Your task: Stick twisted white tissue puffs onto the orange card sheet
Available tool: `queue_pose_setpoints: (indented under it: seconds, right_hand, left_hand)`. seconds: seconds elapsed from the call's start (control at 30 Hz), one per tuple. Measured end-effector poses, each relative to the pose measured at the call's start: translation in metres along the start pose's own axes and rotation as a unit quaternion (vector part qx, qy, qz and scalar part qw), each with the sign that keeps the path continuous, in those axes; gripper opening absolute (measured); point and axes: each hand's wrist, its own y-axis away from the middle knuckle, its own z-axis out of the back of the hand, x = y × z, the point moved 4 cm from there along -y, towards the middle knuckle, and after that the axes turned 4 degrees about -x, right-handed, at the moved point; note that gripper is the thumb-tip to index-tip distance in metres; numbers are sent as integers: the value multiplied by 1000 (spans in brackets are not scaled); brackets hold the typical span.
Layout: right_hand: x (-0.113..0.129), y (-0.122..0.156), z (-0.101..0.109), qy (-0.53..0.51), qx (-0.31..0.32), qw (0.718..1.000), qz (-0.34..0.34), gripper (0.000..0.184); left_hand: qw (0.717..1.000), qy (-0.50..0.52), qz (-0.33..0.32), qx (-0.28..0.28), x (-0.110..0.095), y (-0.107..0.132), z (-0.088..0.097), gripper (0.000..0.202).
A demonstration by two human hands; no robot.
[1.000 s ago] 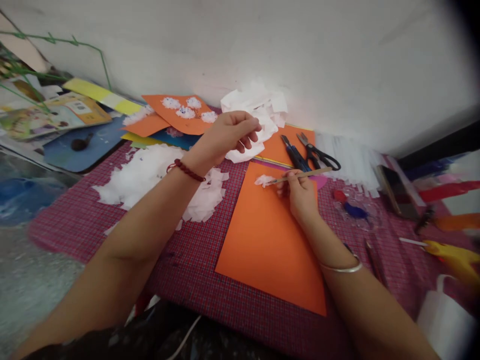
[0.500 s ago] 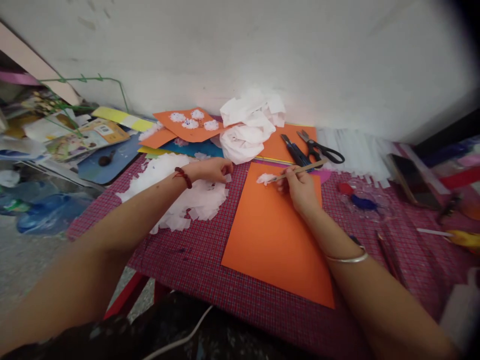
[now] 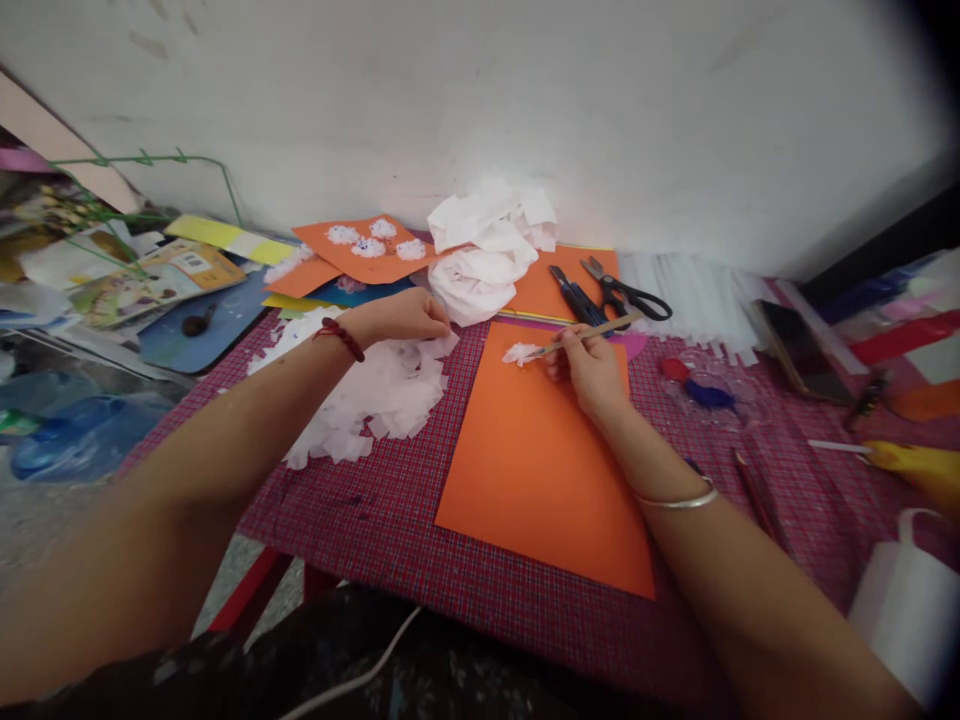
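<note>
My right hand [image 3: 596, 372] grips a thin light-brown wooden stick [image 3: 616, 322]. The stick's far tip touches a small fluffy white paper clump [image 3: 519, 354] near the top of an orange sheet [image 3: 536, 460]. Over the right edge of a spread of small white tissue-paper pieces [image 3: 375, 400], my left hand [image 3: 409, 316] has its fingers pinched together. Whatever lies between those fingertips is too small to make out against the white paper.
Crumpled white tissue [image 3: 487, 250] lies at the back, beside orange cards with white tufts [image 3: 367, 246]. Scissors [image 3: 626, 290] rest behind my right hand. Further right are a clear dish [image 3: 705, 392] with red and blue lumps, a phone [image 3: 799, 345] and white strips [image 3: 690, 295].
My left hand has shifted slightly up and left, and the small white piece at its fingertips no longer stands out. The stick's tip stays at the white clump. The whole view has shifted a little.
</note>
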Motion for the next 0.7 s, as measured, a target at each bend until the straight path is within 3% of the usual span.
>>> queue_pose_setpoints:
  seconds: [0.03, 0.1, 0.17, 0.2, 0.3, 0.33, 0.47, 0.57, 0.7]
  right_hand:
    - [0, 0, 0, -2, 2, 1000, 2, 38]
    - [0, -1, 0, -3, 3, 1000, 3, 39]
    - [0, -1, 0, -3, 3, 1000, 4, 40]
    - [0, -1, 0, -2, 4, 1000, 6, 40]
    - [2, -1, 0, 3, 4, 1000, 15, 40]
    - [3, 0, 0, 7, 3, 1000, 17, 40]
    - [5, 0, -1, 37, 6, 999, 37, 37]
    - [4, -1, -2, 60, 10, 997, 45, 35]
    - [0, -2, -4, 65, 20, 997, 38, 34]
  left_hand:
    - [995, -74, 4, -59, -9, 2, 5, 16]
    - [959, -193, -19, -206, -33, 8, 13, 17]
    - [932, -217, -45, -287, -56, 11, 13, 18]
    - [935, -189, -53, -296, -64, 10, 10, 18]
    - [966, 25, -41, -254, -73, 0, -8, 11]
    - [965, 116, -31, -233, -73, -5, -16, 8]
    - [902, 399, 12, -167, -61, -16, -49, 8]
    - [861, 492, 48, -119, -48, -21, -67, 16]
    - [842, 530, 73, -70, -35, -24, -78, 15]
